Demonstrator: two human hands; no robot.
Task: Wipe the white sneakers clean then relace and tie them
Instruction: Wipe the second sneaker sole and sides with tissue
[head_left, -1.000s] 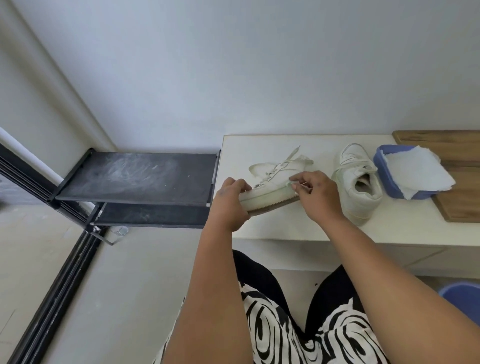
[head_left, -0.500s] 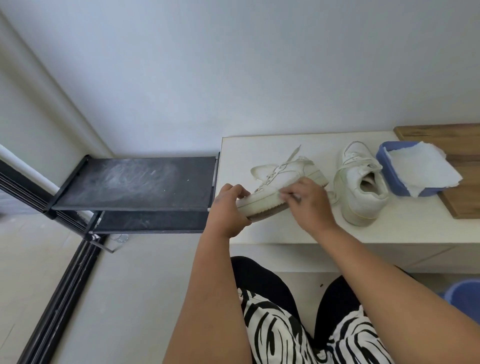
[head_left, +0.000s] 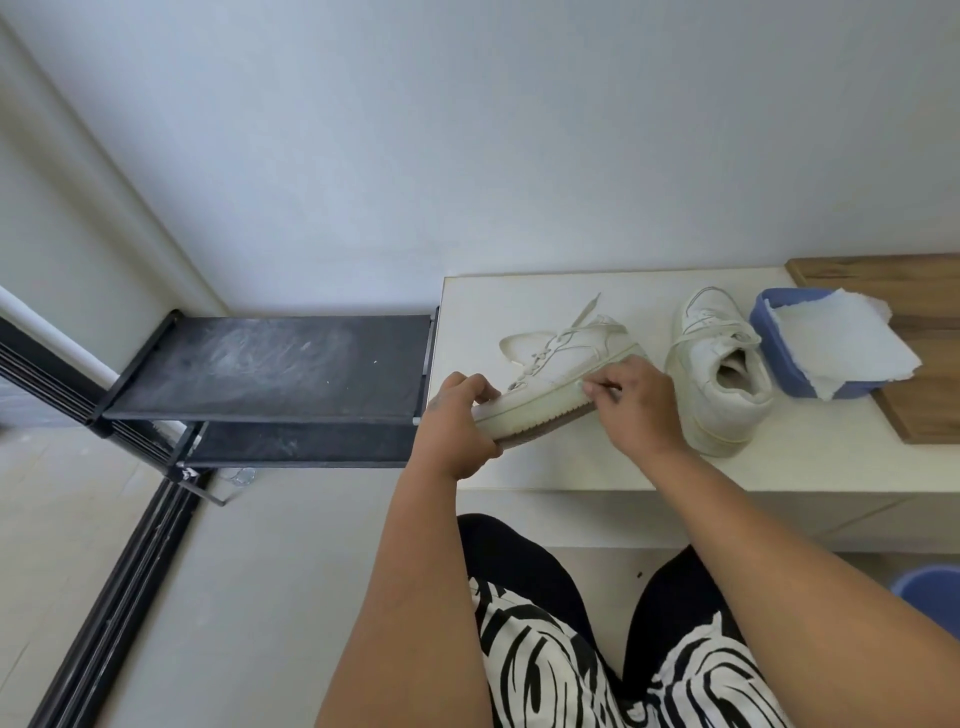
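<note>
White leather, a little yellowed along the sole: one sneaker (head_left: 558, 382) is tipped onto its side at the front left part of the pale table (head_left: 810, 457), its sole edge turned toward the person. The left hand (head_left: 460, 423) grips its toe end, fingers curled over the top and thumb underneath. The right hand (head_left: 636, 402) presses against the sole's side near the heel, fingers bent and pinching something small and pale (too hidden by the fingers to tell what it is). Loose laces (head_left: 574, 332) trail from the sneaker's eyelets across the table behind it.

Just to the right, apart from the held shoe, the second sneaker (head_left: 714, 374) stands upright with its heel toward the person and its opening showing. Beside that one, touching or nearly so, sits a blue tub (head_left: 769, 338) with a sheet of white paper towel (head_left: 852, 338) draped over it; the tub rests partly on a wooden board (head_left: 924, 291) at the table's right end.

Left of the table stands a black shelf rack (head_left: 270, 364), dusty on top. A blue bin (head_left: 932, 595) shows on the floor at lower right.
</note>
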